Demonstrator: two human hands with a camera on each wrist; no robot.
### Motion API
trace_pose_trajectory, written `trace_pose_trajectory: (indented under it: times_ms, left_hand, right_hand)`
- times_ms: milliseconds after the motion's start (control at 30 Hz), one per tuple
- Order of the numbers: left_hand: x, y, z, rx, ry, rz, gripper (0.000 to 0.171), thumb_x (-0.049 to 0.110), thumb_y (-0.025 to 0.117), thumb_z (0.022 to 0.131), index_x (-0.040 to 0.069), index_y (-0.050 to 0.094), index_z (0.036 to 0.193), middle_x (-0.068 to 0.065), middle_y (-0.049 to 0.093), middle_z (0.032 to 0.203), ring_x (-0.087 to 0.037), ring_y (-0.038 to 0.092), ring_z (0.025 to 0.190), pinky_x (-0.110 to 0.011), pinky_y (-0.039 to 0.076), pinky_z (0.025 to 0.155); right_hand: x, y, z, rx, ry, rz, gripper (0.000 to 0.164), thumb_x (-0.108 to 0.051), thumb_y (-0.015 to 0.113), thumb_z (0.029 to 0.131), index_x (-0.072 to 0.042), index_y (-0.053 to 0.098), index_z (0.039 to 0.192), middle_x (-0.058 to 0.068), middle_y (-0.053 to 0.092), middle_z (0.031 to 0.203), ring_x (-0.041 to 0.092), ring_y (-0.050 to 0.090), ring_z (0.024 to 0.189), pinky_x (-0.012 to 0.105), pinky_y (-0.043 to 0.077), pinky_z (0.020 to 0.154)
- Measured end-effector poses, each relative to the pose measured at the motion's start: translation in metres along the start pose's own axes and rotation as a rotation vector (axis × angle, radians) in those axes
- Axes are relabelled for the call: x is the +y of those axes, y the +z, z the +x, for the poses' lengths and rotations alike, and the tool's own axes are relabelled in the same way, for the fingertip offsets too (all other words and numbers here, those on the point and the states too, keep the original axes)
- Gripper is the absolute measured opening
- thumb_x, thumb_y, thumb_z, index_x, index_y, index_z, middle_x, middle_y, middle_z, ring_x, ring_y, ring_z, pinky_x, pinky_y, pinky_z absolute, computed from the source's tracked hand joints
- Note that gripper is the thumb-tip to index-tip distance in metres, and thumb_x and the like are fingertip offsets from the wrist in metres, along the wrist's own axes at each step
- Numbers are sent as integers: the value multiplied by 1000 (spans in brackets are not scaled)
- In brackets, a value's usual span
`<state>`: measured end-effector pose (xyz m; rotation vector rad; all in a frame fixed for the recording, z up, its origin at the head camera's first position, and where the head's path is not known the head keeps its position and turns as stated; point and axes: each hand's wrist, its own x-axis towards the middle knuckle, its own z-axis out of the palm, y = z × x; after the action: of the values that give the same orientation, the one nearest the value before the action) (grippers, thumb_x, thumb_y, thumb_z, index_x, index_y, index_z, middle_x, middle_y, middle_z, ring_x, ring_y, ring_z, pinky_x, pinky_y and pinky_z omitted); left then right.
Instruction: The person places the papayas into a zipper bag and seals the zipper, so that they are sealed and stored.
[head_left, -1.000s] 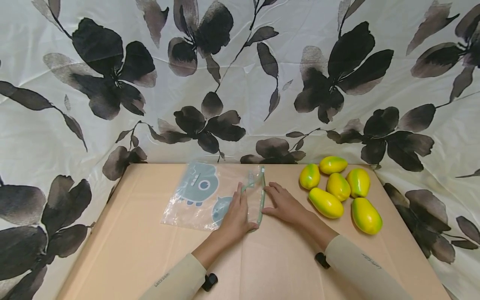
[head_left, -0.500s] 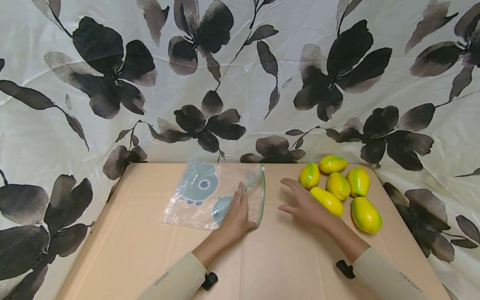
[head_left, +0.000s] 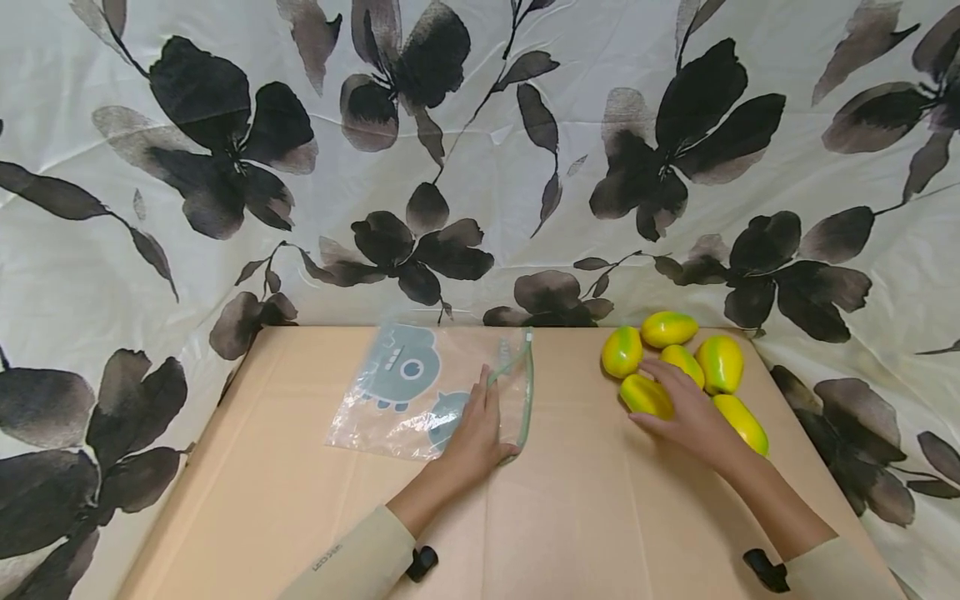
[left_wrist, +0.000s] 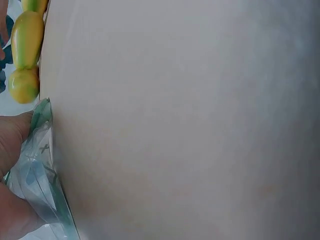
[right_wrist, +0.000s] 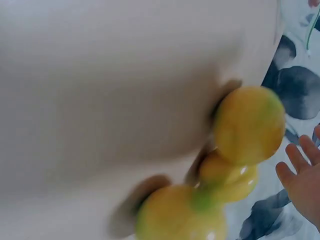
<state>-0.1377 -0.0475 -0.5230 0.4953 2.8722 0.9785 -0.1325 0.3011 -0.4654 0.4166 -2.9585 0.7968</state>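
A clear zip bag (head_left: pixel 401 367) with blue-grey cartoon prints and a green zip strip lies flat at the back middle of the board. My left hand (head_left: pixel 474 429) holds its mouth side, fingers along the folded-back lip and thumb by the near corner. In the left wrist view, the thumb (left_wrist: pixel 12 137) lies against the green strip. My right hand (head_left: pixel 693 417) is spread over a glossy yellow-green mango (head_left: pixel 645 395), fingers on its far side and thumb on its near side. Fingers and thumb look unclosed; contact is hard to tell. In the right wrist view, mangoes (right_wrist: pixel 249 125) sit beside the hand.
Several more mangoes (head_left: pixel 720 365) cluster at the back right, one of them (head_left: pixel 742 423) partly behind my right wrist. The tan cardboard surface (head_left: pixel 555 525) ends at a white floral cloth (head_left: pixel 525 183) at the back and sides.
My right hand has left the bag's zip edge and moved right to the near-left mango of the cluster. My left hand and the bag have stayed in place.
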Motion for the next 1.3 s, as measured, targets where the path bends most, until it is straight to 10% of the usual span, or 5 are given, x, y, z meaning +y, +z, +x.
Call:
trace_pose_trajectory:
  times_ms: [533,1300]
  left_hand:
    - [-2,1,2,10,-2,0,122,24,95,72,-1,19,163,-13,0,175,-42,22,156,-48,31,124]
    - [-1,-1,-1,3,5,17,122,27,95,73,-2,18,162,-14,-2,175,-44,21,156,-50,31,124]
  right_hand:
    - [27,16,-18,94,37,-248,89,-37,93,73,2,52,142,30,50,136,50,46,115,65,43,92]
    - [29,29,-25,114,-8,-202,81,-22,92,74,-3,49,141,25,52,134,45,42,115,55,36,90]
